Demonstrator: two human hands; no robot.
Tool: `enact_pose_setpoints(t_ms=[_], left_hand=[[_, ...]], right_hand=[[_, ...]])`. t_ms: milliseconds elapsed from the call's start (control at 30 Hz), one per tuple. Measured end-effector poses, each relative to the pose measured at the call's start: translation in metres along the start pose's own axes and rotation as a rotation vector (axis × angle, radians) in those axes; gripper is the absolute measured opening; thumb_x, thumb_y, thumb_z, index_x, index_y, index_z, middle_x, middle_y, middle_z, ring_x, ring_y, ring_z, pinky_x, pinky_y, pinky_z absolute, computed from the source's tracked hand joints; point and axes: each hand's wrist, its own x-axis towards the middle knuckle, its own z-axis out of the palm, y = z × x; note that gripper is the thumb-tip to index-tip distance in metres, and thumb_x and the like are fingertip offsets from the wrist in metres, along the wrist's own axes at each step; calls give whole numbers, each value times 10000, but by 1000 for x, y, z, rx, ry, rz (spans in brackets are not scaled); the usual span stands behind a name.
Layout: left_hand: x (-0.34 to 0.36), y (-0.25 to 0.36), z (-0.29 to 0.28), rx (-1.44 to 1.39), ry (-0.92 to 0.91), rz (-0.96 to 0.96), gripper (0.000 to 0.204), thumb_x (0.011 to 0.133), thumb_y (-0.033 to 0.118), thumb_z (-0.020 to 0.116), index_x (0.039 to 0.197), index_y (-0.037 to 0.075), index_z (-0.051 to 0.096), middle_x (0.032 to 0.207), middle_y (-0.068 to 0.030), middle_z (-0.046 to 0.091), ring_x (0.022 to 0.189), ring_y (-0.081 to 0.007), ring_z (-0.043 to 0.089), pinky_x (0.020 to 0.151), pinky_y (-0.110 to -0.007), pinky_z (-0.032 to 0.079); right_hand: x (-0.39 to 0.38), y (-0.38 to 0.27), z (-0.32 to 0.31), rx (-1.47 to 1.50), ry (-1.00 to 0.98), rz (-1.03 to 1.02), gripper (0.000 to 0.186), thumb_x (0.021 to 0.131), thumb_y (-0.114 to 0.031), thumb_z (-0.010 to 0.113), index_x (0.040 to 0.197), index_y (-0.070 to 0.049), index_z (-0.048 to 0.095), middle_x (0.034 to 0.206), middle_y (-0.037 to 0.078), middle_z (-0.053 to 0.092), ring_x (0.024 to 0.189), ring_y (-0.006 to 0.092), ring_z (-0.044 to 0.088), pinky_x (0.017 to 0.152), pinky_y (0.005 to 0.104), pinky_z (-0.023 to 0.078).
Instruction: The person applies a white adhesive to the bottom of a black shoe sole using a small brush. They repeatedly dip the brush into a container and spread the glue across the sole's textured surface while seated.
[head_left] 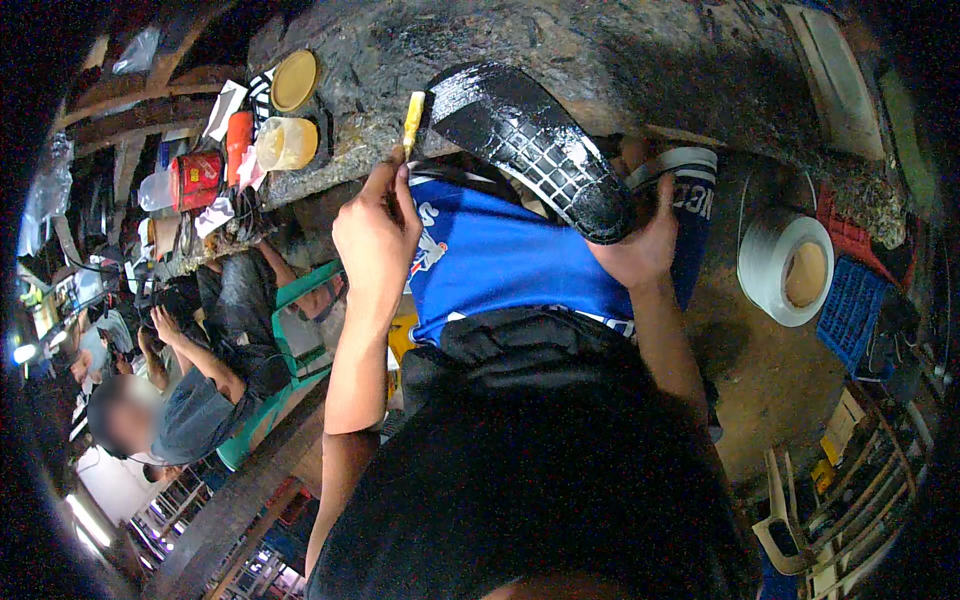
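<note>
My left hand (378, 222) pinches a small yellow brush (412, 122) upright. The dark side of its head is at the near-left edge of a black shoe sole (520, 130); whether they touch I cannot tell. The sole lies tilted, its wide end on the stone-like bench and its narrower end toward me. A shiny wet film covers much of its face, and a grid of ribs shows along the middle. My right hand (645, 245) is closed around the narrower end, the thumb along its right side. Blue shorts (500, 255) cover my lap beneath.
A rough grey bench (370, 60) runs across the far side. To the left stand an open tub (285, 145), its round lid (294, 82) and a red can (198, 180). A large white tape roll (790, 268) and blue crate (850, 305) are right. Another person (205, 400) sits left.
</note>
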Motion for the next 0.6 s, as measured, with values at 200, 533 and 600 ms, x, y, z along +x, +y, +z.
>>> enact_pose_setpoints(t_ms=[200, 533, 600], left_hand=[[8, 10, 21, -37, 115, 313, 298, 902, 170, 672, 1197, 188, 710, 831, -159, 719, 697, -342, 709, 618, -458, 565], [12, -12, -36, -350, -222, 293, 165, 926, 236, 675, 1037, 156, 769, 745, -190, 680, 626, -366, 677, 590, -449, 541], [17, 4, -19, -323, -232, 335, 180, 938, 235, 661, 1069, 162, 760, 734, -198, 675, 632, -376, 675, 592, -461, 544]], right_hand=[[0, 14, 4, -492, 40, -127, 575, 992, -631, 427, 1363, -230, 606, 1469, 62, 555, 1394, 310, 462, 1186, 558, 268], [-4, 13, -4, -790, 261, -218, 578, 945, -463, 596, 1390, -131, 439, 1402, 86, 584, 1323, 265, 522, 1148, 451, 343], [1, 16, -10, -1013, 312, -247, 500, 961, -545, 540, 1304, -181, 550, 1356, 59, 616, 1291, 279, 543, 1137, 496, 352]])
